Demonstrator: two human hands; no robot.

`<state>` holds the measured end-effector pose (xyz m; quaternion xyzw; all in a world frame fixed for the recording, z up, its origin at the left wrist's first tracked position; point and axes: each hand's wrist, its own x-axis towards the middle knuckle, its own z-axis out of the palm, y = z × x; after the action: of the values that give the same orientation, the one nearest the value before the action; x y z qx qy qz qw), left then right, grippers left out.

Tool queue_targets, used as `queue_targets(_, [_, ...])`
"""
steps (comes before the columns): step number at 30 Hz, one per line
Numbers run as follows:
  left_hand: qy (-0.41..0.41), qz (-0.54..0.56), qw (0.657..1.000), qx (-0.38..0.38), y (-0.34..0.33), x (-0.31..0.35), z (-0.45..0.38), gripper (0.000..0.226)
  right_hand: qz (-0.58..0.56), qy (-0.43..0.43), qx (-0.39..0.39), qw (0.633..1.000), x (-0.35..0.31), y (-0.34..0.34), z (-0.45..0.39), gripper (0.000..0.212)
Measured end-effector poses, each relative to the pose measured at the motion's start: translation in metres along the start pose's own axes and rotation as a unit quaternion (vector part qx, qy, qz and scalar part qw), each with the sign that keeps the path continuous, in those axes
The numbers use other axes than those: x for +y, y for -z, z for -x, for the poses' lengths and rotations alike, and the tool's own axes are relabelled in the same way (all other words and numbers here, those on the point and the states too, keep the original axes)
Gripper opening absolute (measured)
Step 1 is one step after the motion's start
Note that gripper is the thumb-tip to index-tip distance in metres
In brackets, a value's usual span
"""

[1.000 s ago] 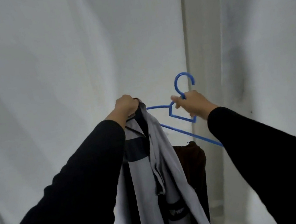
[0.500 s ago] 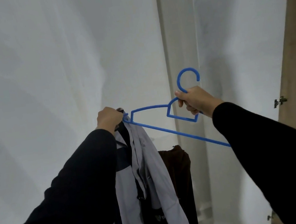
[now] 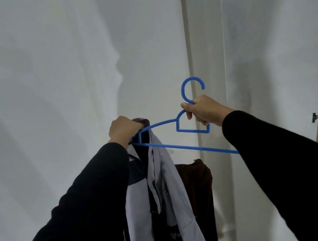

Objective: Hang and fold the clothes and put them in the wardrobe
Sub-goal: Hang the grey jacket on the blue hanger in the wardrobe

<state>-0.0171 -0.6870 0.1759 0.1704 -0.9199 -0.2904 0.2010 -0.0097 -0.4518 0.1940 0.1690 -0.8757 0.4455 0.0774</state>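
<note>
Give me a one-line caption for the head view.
Left hand holds a grey-and-black jacket at its collar while right hand grips a blue plastic hanger below its hook.

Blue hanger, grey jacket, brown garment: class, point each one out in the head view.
blue hanger [image 3: 178,147], head view, on its lower bar.
grey jacket [image 3: 169,172], head view, on the pale front panel.
brown garment [image 3: 198,182], head view, on its upper part.

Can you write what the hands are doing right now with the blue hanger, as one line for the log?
step: hanging jacket | left hand: grips grey jacket collar at hanger end | right hand: grips blue hanger neck | jacket: not yet fully on
</note>
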Motion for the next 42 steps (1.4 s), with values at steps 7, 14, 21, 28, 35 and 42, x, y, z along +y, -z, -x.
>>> queue_targets(7, [-0.125,-0.068,0.989,-0.039,0.001,0.018,0.004,0.034,0.053,0.024,0.019,0.998,-0.002,-0.01,-0.004,0.042])
queue_targets(14, [-0.261,0.008,0.962,-0.075,0.0,0.037,0.016,0.027,-0.011,0.04,-0.013,0.999,-0.001,-0.028,-0.005,0.043])
queue_targets(21, [-0.305,0.097,0.944,-0.076,0.0,0.039,0.025,0.025,-0.151,0.034,-0.019,0.988,-0.008,-0.042,-0.005,0.042])
queue_targets(28, [-0.32,-0.19,0.928,-0.028,0.019,0.038,0.019,0.044,-0.352,-0.012,-0.037,0.935,-0.009,-0.064,-0.002,0.038])
queue_targets(35, [-0.303,-0.181,0.935,0.016,0.026,0.018,0.018,0.045,-0.362,-0.086,-0.195,0.908,-0.005,-0.059,0.001,0.05])
queue_targets(42, [-0.319,-0.134,0.938,0.01,0.027,0.014,0.019,0.044,-0.199,-0.165,-0.29,0.922,-0.004,-0.074,-0.003,0.034])
